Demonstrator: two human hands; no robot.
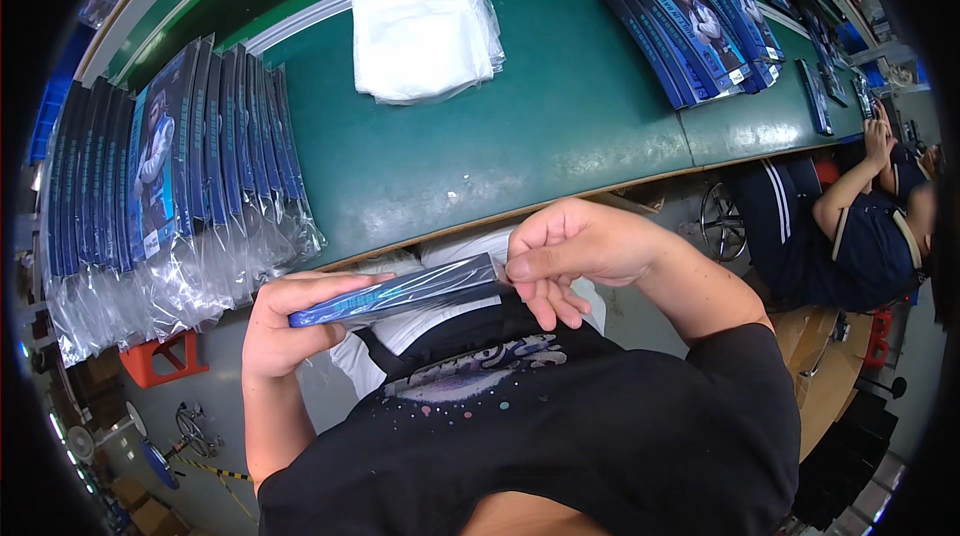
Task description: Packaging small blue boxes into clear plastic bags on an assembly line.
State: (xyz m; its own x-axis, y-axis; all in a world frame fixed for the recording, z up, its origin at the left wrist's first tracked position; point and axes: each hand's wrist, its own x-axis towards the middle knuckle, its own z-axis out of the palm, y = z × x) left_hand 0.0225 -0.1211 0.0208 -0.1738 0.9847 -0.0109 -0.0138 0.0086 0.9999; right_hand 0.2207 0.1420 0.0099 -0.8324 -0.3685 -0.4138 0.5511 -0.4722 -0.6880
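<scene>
"Slim blue box [405, 296] in clear film, held in front of the person's chest, just off the near edge of the green tabletop [430, 171]. How is it gripped, in the head view?"

"The left hand [280, 321] has its grip closed around the left end, thumb on one side and fingers on the other. The right hand [590, 251] pinches the clear film [501, 274] at the other end, its lower fingers loosely curled."

"What could go wrong?"

"A hard tug might split the film, I'd say, since it looks thin. And if the left grip slackened, the box could drop, as no tabletop lies beneath it."

"Anything around, or in the way?"

"A row of bagged boxes [205, 136] crowds the left, loose bag ends spilling toward the near edge; a sleeve could snag them. White plastic bags [420, 41] lie at the far side, and more blue boxes [655, 36] lean together at the right. A co-worker [860, 246] sits farther right, well apart. Nothing visible stands between the two hands except the box."
</scene>
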